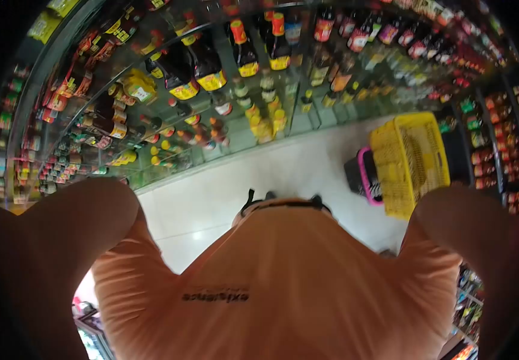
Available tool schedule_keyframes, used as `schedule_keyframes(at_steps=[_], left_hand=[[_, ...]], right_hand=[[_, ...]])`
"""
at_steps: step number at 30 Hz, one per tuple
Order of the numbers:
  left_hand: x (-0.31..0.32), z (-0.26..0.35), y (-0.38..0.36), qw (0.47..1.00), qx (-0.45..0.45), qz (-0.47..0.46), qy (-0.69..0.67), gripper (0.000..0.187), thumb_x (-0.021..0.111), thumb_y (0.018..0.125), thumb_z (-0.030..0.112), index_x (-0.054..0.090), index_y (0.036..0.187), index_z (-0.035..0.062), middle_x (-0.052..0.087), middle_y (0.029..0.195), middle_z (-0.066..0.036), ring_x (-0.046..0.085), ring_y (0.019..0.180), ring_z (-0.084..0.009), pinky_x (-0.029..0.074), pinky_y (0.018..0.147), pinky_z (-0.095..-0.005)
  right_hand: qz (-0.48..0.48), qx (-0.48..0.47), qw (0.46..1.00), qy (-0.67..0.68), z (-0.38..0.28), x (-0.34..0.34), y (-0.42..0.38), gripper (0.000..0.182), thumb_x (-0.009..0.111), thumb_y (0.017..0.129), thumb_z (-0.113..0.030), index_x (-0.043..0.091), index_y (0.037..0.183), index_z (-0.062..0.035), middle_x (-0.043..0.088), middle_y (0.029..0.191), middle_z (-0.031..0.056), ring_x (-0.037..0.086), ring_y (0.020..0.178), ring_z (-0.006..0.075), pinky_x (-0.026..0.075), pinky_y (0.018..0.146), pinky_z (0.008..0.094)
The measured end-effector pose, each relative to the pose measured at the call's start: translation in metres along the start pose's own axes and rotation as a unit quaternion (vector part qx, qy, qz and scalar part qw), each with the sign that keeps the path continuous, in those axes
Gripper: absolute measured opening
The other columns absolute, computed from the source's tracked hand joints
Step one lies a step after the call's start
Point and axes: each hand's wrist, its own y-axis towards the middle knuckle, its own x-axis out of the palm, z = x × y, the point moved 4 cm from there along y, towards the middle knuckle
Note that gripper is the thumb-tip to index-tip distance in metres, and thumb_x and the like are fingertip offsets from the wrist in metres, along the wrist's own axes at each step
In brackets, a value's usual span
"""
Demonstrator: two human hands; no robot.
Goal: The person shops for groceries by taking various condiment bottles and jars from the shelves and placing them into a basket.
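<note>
Left arm [85,219], right arm [466,219]: raised, bent. Hands: beyond frame; fingers' spread and hold cannot be told. Basket [399,174], yellow: right side, near right arm, pink handle [363,171] beside it. Bottles [208,63], dark, yellow-labelled: on shelves [316,116] ahead. Floor [295,159]: pale.

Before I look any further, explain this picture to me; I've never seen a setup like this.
There is no robot here, just a person wearing a head camera that looks forward and down. So you see their own orange shirt from above, its lettering upside down, with the left arm and right arm at either side. Ahead, glass shelves carry many bottles, including dark bottles with yellow labels. Below is a pale floor; to the right are a yellow plastic basket and a pink handle. Both hands are out of view, so anything held cannot be told.
</note>
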Motion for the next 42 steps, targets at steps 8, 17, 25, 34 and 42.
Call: schedule_keyframes(at_steps=[8, 17, 25, 34, 42], left_hand=[[0.021, 0.023, 0.016, 0.999, -0.014, -0.032, 0.024, 0.014, 0.056, 0.091, 0.016, 0.063, 0.096, 0.0052, 0.068, 0.091, -0.01, 0.063, 0.089, -0.0249, 0.048, 0.086, -0.0377], [0.031, 0.014, 0.034, 0.995, -0.05, -0.04, 0.083, 0.01, 0.06, 0.09, 0.014, 0.063, 0.098, 0.0074, 0.068, 0.087, -0.009, 0.063, 0.085, -0.0241, 0.049, 0.08, -0.0367], [0.06, -0.003, 0.038, 0.985, -0.058, -0.04, 0.159, 0.01, 0.063, 0.09, 0.012, 0.062, 0.099, 0.0094, 0.068, 0.084, -0.008, 0.063, 0.081, -0.0234, 0.051, 0.074, -0.0357], [0.089, 0.001, 0.048, 0.98, -0.079, -0.027, 0.178, 0.013, 0.066, 0.089, 0.01, 0.062, 0.101, 0.0116, 0.069, 0.08, -0.006, 0.064, 0.077, -0.0226, 0.052, 0.068, -0.0346], [0.116, 0.032, 0.019, 0.968, -0.156, 0.037, 0.195, 0.018, 0.07, 0.088, 0.008, 0.062, 0.103, 0.0136, 0.069, 0.077, -0.005, 0.064, 0.073, -0.022, 0.053, 0.062, -0.0337]], right_hand=[[-0.013, -0.002, 1.0, -0.013, -0.011, -0.035, -0.012, 0.033, 0.06, 0.095, -0.015, 0.052, 0.124, -0.0013, 0.063, 0.103, 0.0199, 0.061, 0.088, 0.0251, 0.051, 0.078, 0.0372], [0.015, 0.018, 0.998, -0.058, 0.026, -0.081, -0.033, 0.036, 0.061, 0.094, -0.014, 0.051, 0.126, -0.0035, 0.062, 0.105, 0.0207, 0.061, 0.088, 0.0264, 0.052, 0.077, 0.039], [0.062, -0.015, 0.994, -0.09, 0.065, -0.094, -0.062, 0.039, 0.062, 0.093, -0.014, 0.049, 0.128, -0.0055, 0.061, 0.106, 0.0214, 0.061, 0.087, 0.0275, 0.052, 0.077, 0.0407], [0.092, 0.009, 0.993, -0.07, 0.087, -0.106, -0.082, 0.043, 0.063, 0.092, -0.014, 0.047, 0.131, -0.0077, 0.06, 0.107, 0.0222, 0.061, 0.086, 0.0287, 0.053, 0.076, 0.0425], [0.149, 0.155, 0.977, 0.017, 0.097, -0.085, -0.141, 0.047, 0.064, 0.091, -0.013, 0.046, 0.133, -0.0097, 0.059, 0.109, 0.0229, 0.061, 0.085, 0.0298, 0.053, 0.075, 0.0441]])
